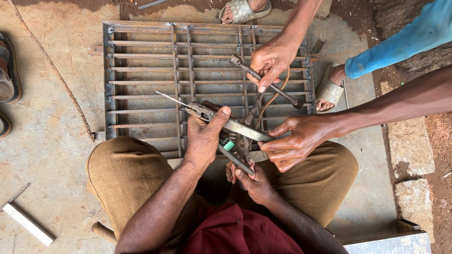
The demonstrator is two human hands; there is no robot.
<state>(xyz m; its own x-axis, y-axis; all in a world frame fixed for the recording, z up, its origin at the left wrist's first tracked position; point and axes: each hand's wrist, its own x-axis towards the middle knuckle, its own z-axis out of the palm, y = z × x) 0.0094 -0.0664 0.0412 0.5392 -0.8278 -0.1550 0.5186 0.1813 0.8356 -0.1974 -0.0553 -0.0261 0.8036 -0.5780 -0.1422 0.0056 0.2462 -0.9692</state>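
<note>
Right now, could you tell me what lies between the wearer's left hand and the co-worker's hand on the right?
In the head view, the worn metal clamp tool spans from the left hand to the co-worker's hand.

1 head cam, looking straight down, close over metal grate [207, 70].

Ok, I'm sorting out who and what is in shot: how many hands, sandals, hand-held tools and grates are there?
Own hands: 2, left hand and right hand, both on the tool
Other hands: 2
Sandals: 4
Hand-held: 2, tool and rod
Grate: 1
Total: 11
</note>
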